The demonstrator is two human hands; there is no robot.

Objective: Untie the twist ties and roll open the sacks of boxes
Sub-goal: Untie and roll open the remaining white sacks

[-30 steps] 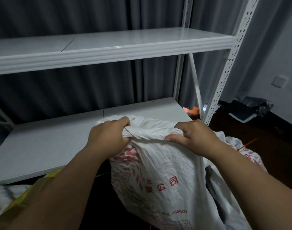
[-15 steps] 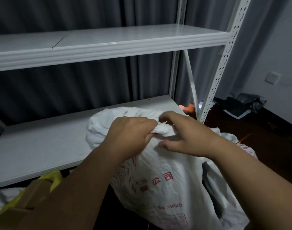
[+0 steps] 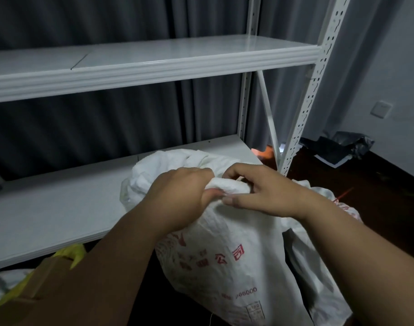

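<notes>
- L hand (image 3: 177, 196): fingers curled over the bunched top edge of the sack (image 3: 224, 255), thumb tucked under the fold; grips the fabric.
- R hand (image 3: 267, 194): fingers curled over the same bunched roll from the far side, thumb stretched out along the near face; pinches the roll w/ L hand, thumbs nearly touching.
- Sack: white woven, red print on its front, stands low centre-right in front of the shelf unit; its top is gathered into a thick roll between both hands. More white fabric bulges behind the hands, over the front edge of the lower shelf (image 3: 60, 208).
- Twist tie: can't tell, hidden by hands or too small.
- 2nd sack (image 3: 318, 267): white, just right of the first, partly behind the R forearm; a bit of red print at its top.
- Upper shelf (image 3: 154, 64): white, above and behind the hands; perforated white post (image 3: 307, 102) on the right.
- Dark curtain (image 3: 107, 125) behind the shelves.
- Lower left: brown box (image 3: 46, 278) w/ yellow wrap (image 3: 72, 252) beside it, under the lower shelf edge.
- Far right on the dark floor: dark bag (image 3: 342, 144) near the wall; wall socket (image 3: 381, 109) above it.
</notes>
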